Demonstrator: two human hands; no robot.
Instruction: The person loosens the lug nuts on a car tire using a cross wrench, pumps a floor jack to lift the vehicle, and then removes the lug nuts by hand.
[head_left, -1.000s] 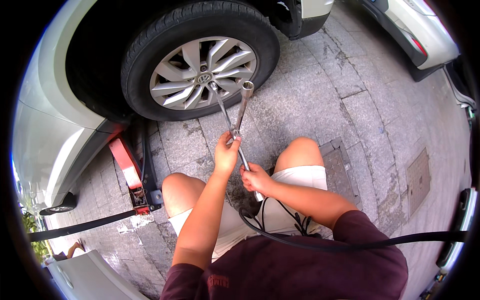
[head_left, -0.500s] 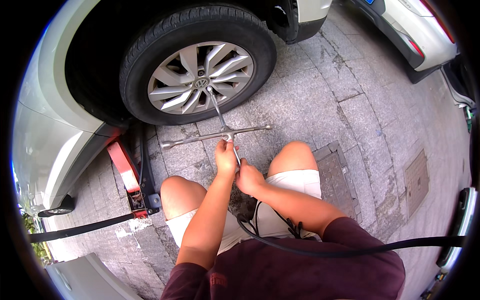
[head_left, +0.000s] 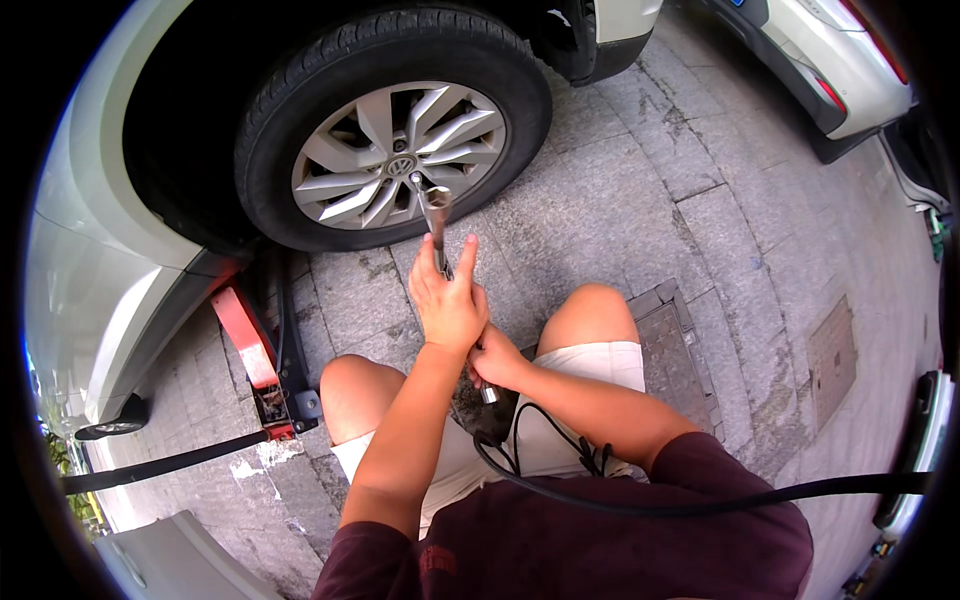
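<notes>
Rotated round since half a second back, the silver steel cross wrench now has its side arms end-on instead of lying flat. It's seated on the grey alloy wheel at 12 o'clock. The left hand is wrapped loosely, fingers half open; the right hand is closed on the near end. Best kept square on the nut.

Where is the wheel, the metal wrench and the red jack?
wheel (head_left: 398, 152), head view, on a silver spoke left of the hub.
wrench (head_left: 436, 206), head view, on the socket end above the hands.
jack (head_left: 244, 337), head view, on its red arm under the car.
</notes>
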